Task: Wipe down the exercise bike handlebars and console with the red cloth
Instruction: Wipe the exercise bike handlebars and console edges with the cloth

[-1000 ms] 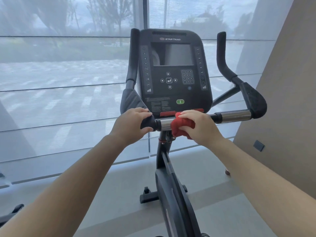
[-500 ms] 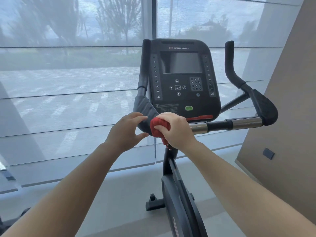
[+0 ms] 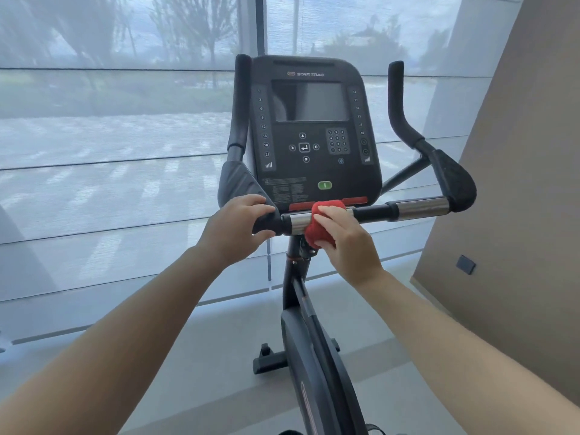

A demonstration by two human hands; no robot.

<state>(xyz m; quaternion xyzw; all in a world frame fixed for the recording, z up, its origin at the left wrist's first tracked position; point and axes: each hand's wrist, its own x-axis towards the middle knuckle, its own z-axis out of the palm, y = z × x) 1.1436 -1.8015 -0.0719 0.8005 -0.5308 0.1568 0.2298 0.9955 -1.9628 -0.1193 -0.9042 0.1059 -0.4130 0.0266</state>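
The exercise bike's black console [image 3: 314, 133] stands upright in front of me, screen dark. Below it runs the horizontal handlebar [image 3: 417, 209] with chrome and black sections, ending in padded black grips and two upright horns. My left hand [image 3: 238, 227] grips the black left end of the bar. My right hand [image 3: 342, 240] presses the bunched red cloth [image 3: 320, 227] around the bar's middle, just right of the left chrome section and under the console's lower edge.
The bike's black frame [image 3: 314, 356] and front foot [image 3: 266, 359] stand on a grey floor. A large window with a sheer blind [image 3: 110, 152] fills the wall ahead. A beige wall [image 3: 518, 183] with a small dark plate [image 3: 465, 264] rises close on the right.
My right hand slid the red cloth left along the bar to my left hand, then back right to the middle. My left hand loosened briefly and now grips the left end again.
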